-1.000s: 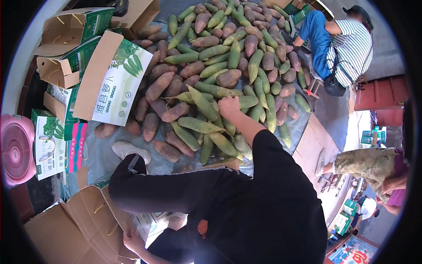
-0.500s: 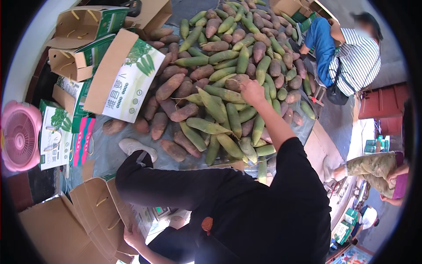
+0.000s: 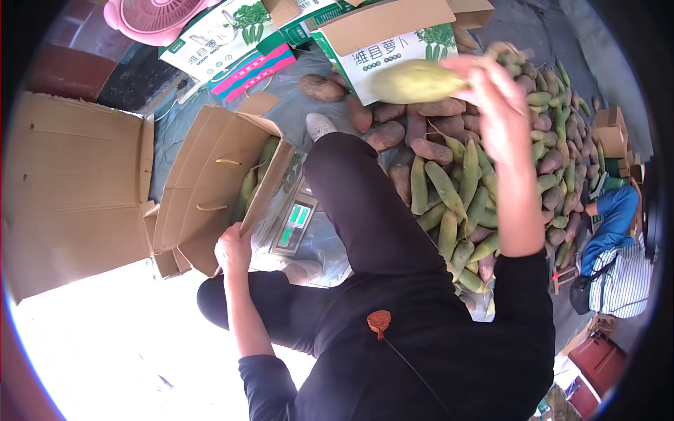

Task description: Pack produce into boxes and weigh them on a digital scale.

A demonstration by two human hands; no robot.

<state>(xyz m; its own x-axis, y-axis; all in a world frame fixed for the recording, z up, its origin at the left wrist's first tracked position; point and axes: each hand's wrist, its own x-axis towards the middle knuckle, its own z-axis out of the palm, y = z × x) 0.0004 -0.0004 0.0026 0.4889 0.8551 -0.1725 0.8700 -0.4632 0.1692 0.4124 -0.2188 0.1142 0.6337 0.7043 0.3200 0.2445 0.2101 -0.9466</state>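
Observation:
My right hand is raised over the pile, closed around the end of a green radish, which is smeared by motion. With my left hand I grip the edge of an open cardboard box. A few green radishes show inside that box, partly hidden by its side. Right beside the box is a weighing scale with a lit green display. To the right spreads a large heap of green radishes and brownish-purple ones.
Printed cartons, a pink fan and a pink-and-blue striped packet stand at the far left and middle. A large cardboard flap lies left. A co-worker in a striped shirt sits beyond the heap at right.
My view has swung left toward the open box. My right hand has risen from the heap with a green radish and moved leftward. My left hand still grips the box edge.

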